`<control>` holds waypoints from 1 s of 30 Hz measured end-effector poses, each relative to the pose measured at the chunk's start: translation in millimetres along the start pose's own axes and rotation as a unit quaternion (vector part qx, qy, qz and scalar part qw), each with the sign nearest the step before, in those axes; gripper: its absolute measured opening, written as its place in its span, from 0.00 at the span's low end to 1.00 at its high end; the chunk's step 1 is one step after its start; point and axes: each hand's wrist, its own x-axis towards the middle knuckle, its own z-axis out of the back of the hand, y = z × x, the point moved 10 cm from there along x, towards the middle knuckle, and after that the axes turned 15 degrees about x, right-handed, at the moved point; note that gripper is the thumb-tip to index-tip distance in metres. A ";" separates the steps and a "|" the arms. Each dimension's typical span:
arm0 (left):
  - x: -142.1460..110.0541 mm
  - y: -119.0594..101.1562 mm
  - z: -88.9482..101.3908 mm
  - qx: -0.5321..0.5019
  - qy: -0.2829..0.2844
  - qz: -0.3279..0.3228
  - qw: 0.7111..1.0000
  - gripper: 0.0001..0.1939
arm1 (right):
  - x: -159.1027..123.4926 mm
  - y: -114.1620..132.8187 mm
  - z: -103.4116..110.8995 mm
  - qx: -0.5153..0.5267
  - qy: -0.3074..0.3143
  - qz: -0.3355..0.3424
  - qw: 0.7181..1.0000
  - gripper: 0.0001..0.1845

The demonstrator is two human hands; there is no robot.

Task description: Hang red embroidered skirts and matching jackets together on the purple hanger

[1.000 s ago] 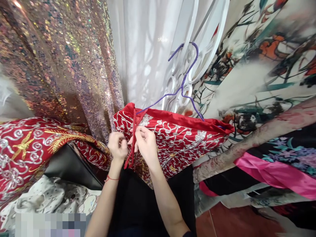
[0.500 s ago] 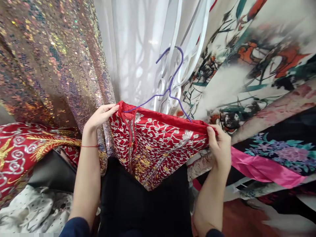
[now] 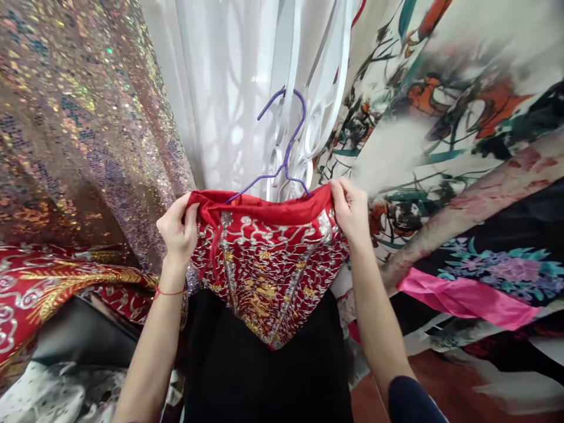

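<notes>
A red garment (image 3: 268,258) embroidered in silver and gold hangs on a purple wire hanger (image 3: 284,155), its hook raised in front of a white curtain. My left hand (image 3: 178,232) is closed on the garment's top left corner. At the top right corner my right hand (image 3: 350,211) pinches the red edge. Both hands hold the waistband stretched between them, with the fabric drooping to a point over something black below.
Sequinned iridescent fabric (image 3: 79,129) hangs at the left. Printed floral cloth (image 3: 445,117) and a pink satin piece (image 3: 462,296) fill the right. More red embroidered fabric (image 3: 48,294) lies at lower left over a black item (image 3: 83,335) and white lace (image 3: 48,399).
My hands left the red tie at the garment's middle and took hold of its two top corners. Since half a second ago my right hand has moved inward and up, narrowing the span.
</notes>
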 end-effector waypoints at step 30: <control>-56.3 -8.0 46.4 0.049 -0.046 0.128 0.990 0.20 | -140.1 80.4 -182.4 -0.014 0.054 -0.304 0.951 0.09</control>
